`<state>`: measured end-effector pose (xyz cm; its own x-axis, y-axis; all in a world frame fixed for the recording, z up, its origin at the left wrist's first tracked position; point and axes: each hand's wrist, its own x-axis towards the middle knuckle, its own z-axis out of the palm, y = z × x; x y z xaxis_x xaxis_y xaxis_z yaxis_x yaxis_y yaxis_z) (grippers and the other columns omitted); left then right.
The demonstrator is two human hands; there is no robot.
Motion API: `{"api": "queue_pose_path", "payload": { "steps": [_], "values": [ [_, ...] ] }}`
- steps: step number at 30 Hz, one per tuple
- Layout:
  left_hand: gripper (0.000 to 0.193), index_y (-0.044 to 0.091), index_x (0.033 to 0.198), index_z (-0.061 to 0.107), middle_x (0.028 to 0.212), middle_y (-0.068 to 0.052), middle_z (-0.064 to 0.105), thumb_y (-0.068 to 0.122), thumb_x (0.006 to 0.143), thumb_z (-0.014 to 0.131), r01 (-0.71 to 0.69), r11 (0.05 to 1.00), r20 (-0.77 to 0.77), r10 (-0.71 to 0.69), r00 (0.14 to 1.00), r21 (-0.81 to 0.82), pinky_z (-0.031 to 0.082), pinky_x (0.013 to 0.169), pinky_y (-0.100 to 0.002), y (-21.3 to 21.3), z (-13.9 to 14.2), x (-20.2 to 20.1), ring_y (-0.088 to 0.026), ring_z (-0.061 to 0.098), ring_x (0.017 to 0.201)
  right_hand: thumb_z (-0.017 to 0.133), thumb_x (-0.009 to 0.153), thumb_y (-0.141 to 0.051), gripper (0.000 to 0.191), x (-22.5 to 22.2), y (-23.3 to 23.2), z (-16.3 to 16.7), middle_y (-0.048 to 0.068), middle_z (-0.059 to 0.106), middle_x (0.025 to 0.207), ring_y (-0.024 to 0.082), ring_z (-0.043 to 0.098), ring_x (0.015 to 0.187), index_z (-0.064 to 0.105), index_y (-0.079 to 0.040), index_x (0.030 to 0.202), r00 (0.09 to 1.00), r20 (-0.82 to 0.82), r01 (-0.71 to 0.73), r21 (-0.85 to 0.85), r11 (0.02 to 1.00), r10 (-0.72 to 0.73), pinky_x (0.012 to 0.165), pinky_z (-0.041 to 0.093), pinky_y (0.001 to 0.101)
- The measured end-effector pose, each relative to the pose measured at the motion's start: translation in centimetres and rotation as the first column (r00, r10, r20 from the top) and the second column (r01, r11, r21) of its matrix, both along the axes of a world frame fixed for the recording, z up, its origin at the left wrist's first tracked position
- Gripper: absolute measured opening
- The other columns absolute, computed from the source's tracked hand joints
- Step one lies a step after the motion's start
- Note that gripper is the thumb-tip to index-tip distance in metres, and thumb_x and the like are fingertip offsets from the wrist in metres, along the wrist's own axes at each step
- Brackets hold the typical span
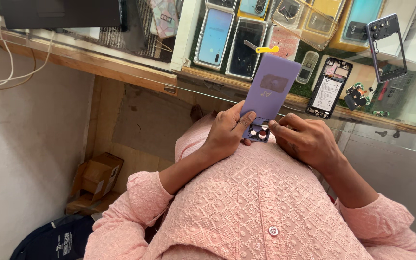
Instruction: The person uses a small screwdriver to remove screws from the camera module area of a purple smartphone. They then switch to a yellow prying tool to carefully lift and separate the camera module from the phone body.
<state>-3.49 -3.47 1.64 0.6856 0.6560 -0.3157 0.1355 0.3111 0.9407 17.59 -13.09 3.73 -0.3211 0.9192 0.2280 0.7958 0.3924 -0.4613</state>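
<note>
Both hands meet at our chest over a purple phone back cover (271, 84); our left hand (227, 132) grips its lower edge, thumb laid flat along the panel beside the camera cutout; our right hand (306, 139) pinches in at that same cutout from the other side, fingertips touching the cover's bottom corner; the panel rises tilted away from us, above both hands, toward the glass counter (217, 82); beyond it, well apart, lie an opened phone (328, 89) with its battery showing, a yellow pry tool (267, 49) and a black phone frame (387, 45).
</note>
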Motion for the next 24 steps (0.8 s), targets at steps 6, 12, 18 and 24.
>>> {"api": "queue_pose_path", "payload": {
  "steps": [6,12,18,24],
  "values": [
    [0.038,-0.001,0.126,0.063,0.089,-0.007,0.076,0.029,0.106,0.053,-0.006,1.000,-0.012,0.006,1.000,0.023,0.062,0.050,-0.022,-0.1,0.2,0.5,-0.010,0.076,0.071,0.080,0.083,-0.011,0.030,0.8,0.1,-0.4,0.003,0.062,0.079,0.015,0.058,0.052,0.071,-0.006,0.111,0.998,0.018,-0.060,-0.009,0.998,0.060,0.045,0.047,0.0321],
    [0.040,-0.001,0.122,0.062,0.078,-0.007,0.076,0.034,0.107,0.050,0.000,0.989,-0.055,0.008,0.998,0.151,0.060,0.051,-0.025,0.3,0.5,0.6,-0.010,0.075,0.065,0.078,0.091,-0.009,0.021,0.7,0.0,-1.3,0.002,0.071,0.085,0.015,0.067,0.063,0.072,-0.008,0.112,0.998,-0.042,0.052,0.077,0.996,-0.049,0.051,0.049,0.0307],
    [0.040,-0.001,0.120,0.063,0.075,-0.008,0.073,0.034,0.109,0.048,-0.036,0.984,-0.035,0.042,0.998,0.173,0.059,0.051,-0.026,0.4,0.2,0.3,-0.011,0.072,0.060,0.076,0.088,-0.005,0.020,-0.2,-0.2,-1.0,0.005,0.075,0.096,0.016,0.069,0.066,0.073,-0.009,0.107,0.995,-0.021,0.095,0.095,0.991,-0.093,0.055,0.052,0.0307],
    [0.038,0.001,0.133,0.055,0.077,-0.009,0.074,0.030,0.109,0.047,-0.097,0.964,0.005,0.099,0.995,0.246,0.060,0.052,-0.028,0.1,0.1,0.7,-0.011,0.070,0.059,0.080,0.087,-0.006,0.025,-0.5,-0.1,-0.2,0.007,0.068,0.094,0.018,0.069,0.067,0.071,-0.004,0.110,0.996,-0.056,0.068,0.018,0.998,-0.067,0.052,0.053,0.0313]
  ]
}}
